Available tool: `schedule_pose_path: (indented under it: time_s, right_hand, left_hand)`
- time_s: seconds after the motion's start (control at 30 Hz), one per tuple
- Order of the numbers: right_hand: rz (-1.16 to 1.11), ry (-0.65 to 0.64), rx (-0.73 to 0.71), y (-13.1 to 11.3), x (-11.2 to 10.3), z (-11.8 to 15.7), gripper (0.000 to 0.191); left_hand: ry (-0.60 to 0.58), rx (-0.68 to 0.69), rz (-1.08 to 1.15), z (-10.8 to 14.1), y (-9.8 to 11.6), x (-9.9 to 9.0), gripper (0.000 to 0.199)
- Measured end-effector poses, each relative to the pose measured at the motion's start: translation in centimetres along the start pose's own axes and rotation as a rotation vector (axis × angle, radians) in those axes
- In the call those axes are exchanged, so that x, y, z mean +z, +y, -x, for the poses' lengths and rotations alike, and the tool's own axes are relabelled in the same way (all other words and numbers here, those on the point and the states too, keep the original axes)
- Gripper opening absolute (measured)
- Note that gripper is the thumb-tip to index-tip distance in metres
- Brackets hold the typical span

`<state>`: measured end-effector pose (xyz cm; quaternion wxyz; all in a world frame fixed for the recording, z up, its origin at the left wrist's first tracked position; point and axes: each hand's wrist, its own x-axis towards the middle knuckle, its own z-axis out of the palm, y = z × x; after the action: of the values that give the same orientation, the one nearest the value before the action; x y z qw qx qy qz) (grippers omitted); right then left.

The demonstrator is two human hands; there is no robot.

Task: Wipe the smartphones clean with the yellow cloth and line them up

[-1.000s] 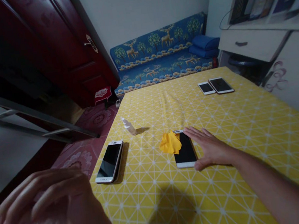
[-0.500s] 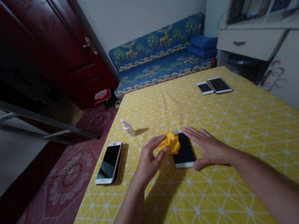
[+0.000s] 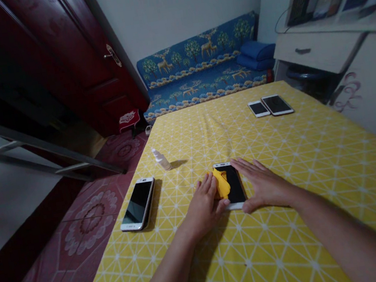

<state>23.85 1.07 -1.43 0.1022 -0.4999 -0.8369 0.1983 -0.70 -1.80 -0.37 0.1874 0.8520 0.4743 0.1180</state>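
One phone [image 3: 236, 189] lies between my left hand [image 3: 203, 208], which rests against the yellow cloth [image 3: 222, 184] on its screen, and my right hand [image 3: 267, 186], spread and holding nothing, at its right edge. Open desk [image 3: 282, 251] stretches rightward. Left hand and cloth hide most of the phone's left edge; whether that grip pinches, I cannot tell.

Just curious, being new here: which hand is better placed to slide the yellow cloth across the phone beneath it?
Likely the left hand: it touches the yellow cloth on the phone. The right hand is at the phone's opposite edge, apart from the cloth.
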Motion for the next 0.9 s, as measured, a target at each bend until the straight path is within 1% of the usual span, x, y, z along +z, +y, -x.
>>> schedule_pose_path:
  time_s: [0.27,0.4,0.7,0.9]
  right_hand:
    - [0.01,0.032,0.0,-0.1,0.3,-0.1,0.138]
    - [0.009,0.05,0.002,-0.1,0.5,-0.2,0.136]
    - [0.017,0.066,0.003,0.0,0.6,-0.2,0.136]
    - [0.025,0.082,0.032,-0.7,0.4,-0.3,0.131]
  left_hand:
    - [-0.05,-0.019,-0.013,2.8,1.6,0.6,0.073]
    - [-0.052,-0.038,-0.013,3.8,2.2,0.8,0.074]
    - [-0.042,-0.078,0.01,5.2,3.0,2.1,0.08]
    - [0.001,-0.084,0.019,5.6,3.2,2.7,0.079]
